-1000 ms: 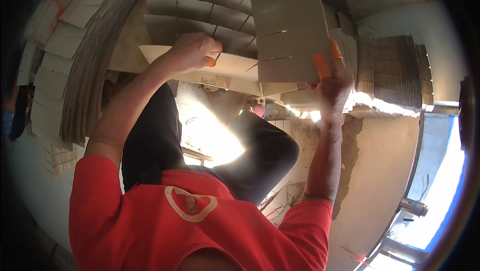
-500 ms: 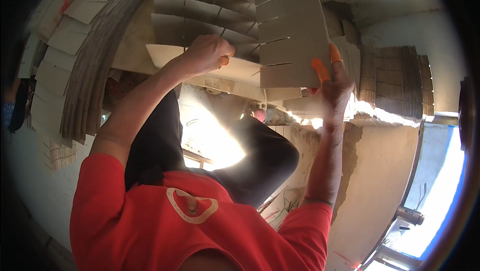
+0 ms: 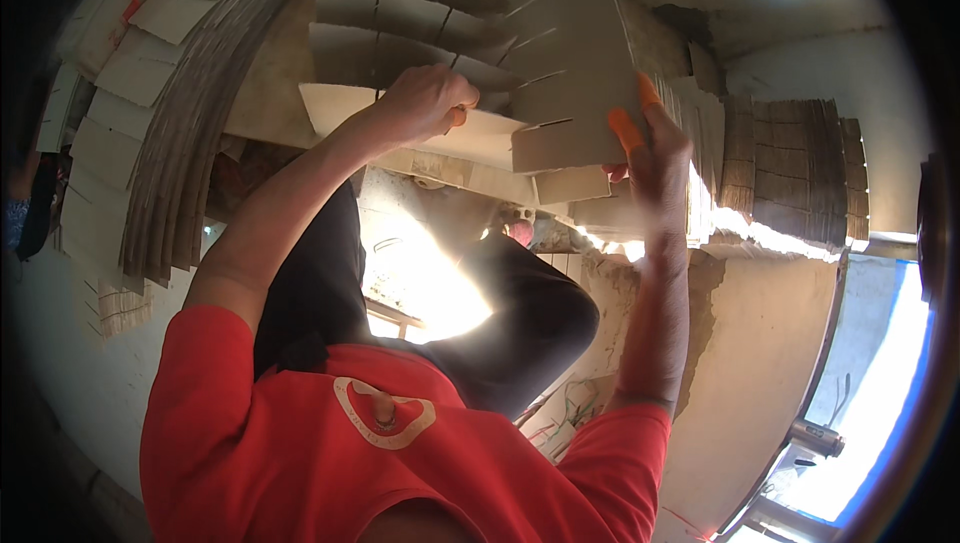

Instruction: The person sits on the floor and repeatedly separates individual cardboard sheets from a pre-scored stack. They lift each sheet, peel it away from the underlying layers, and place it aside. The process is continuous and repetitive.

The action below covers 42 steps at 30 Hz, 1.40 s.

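My right hand (image 3: 658,148), with orange covers on its fingertips, grips the right lower edge of a slotted cardboard sheet (image 3: 575,68). The sheet stands tilted, its slotted left side against the right ends of several upright cardboard strips (image 3: 400,23). Those strips stand in rows with dark slots across them. My left hand (image 3: 425,105) is closed at the nearest cardboard strip (image 3: 335,106), its fingers curled over the upper edge. An orange cover shows on one of its fingers. The fingertips inside the left grip are partly hidden.
Stacks of slotted cardboard (image 3: 170,153) lean at the left. More bundled cardboard (image 3: 790,168) lies at the right beside a pale wall. Below the work edge are my dark-trousered legs (image 3: 520,318), with bright light between them. A metal fitting (image 3: 818,437) is at the lower right.
My right hand has moved a little left and tilted the cardboard sheet, bringing its slotted side farther over the strips' ends. My left hand has shifted slightly right and stays closed.
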Each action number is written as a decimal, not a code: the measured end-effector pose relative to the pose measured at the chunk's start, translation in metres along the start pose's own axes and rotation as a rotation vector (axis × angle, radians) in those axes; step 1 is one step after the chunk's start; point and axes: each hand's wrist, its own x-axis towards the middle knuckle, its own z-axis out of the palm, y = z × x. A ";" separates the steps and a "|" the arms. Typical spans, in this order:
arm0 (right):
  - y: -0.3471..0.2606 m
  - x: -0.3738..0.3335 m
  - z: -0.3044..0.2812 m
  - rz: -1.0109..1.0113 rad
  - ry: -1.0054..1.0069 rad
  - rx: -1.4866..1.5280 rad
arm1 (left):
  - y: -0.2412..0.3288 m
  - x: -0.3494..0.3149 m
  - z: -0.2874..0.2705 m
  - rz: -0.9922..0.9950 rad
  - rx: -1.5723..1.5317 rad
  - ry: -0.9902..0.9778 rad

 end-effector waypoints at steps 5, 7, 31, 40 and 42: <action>-0.008 0.008 0.011 0.077 -0.094 -0.091 | -0.002 0.004 0.002 0.004 0.028 -0.022; 0.001 0.015 0.017 0.035 -0.118 -0.056 | -0.002 0.005 0.002 0.006 0.026 -0.021; 0.026 -0.007 0.039 -0.171 -0.117 -0.225 | -0.002 0.027 -0.025 0.215 0.010 0.145; 0.025 -0.001 0.042 -0.265 -0.139 -0.169 | -0.097 0.111 -0.039 0.230 0.368 0.379; 0.041 -0.008 0.047 -0.287 -0.110 -0.220 | -0.085 0.118 -0.038 0.085 0.313 0.178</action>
